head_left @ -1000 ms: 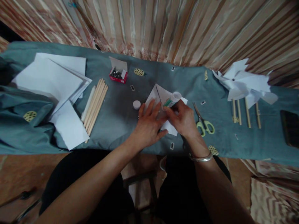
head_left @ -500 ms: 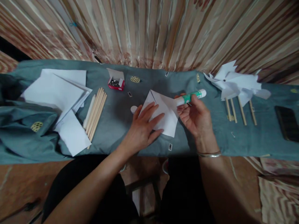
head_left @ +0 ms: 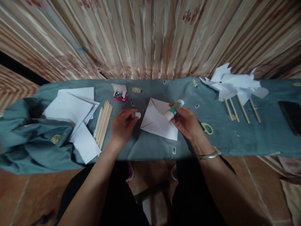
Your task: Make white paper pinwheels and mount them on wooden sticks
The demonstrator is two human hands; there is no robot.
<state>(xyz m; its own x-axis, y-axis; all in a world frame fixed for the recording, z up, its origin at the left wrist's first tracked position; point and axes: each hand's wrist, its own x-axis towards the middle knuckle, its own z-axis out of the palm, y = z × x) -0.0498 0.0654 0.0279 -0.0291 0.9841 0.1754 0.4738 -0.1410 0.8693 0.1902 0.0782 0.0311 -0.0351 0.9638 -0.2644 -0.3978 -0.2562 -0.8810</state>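
Note:
In my left hand the white glue stick cap is pinched between thumb and fingers. My right hand grips a green and white glue stick, tilted over the right edge of a square white paper. That paper lies flat between my hands, with slits running in from its left corners. The cap and the glue stick are apart.
Left are stacked white papers, wooden sticks and a small red box of metal pins. To the right lie paper pinwheels on sticks, a yellow-green scissors handle and a dark phone. A curtain hangs behind.
My left hand has left the paper, moved left and picked up the cap from the cloth. The glue stick has shifted left and down, and tilts more steeply. The view has shifted somewhat.

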